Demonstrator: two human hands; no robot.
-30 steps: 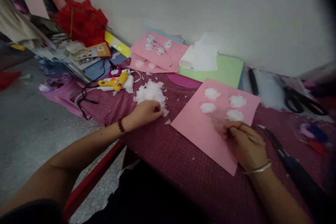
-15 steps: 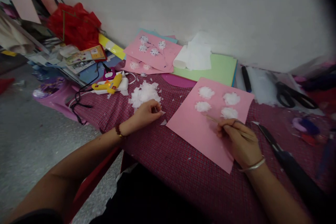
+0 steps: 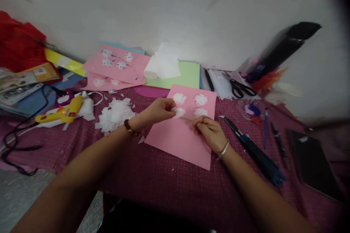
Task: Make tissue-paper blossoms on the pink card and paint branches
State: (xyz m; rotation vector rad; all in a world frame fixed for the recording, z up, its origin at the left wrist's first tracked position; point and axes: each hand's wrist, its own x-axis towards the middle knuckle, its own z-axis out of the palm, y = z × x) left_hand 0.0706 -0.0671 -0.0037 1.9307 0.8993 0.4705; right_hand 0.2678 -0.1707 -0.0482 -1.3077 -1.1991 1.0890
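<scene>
A pink paper sheet lies on the red checked cloth with several white fluffy tufts stuck on its far half. My left hand hovers over the sheet's left side, fingers pinched on a small white paper scrap beside one tuft. My right hand rests on the sheet, closed round a thin wooden stick whose tip points left toward that scrap. A pile of white paper scraps lies to the left of the sheet.
A yellow glue gun with a black cord lies at the left. Finished pink sheets, a green sheet and white tissue lie by the wall. Scissors, a blue-handled cutter, pens and a dark phone lie to the right.
My left hand left the scrap pile and came over the pink sheet with a white scrap pinched in it. The view swung right; my right hand kept hold of the stick.
</scene>
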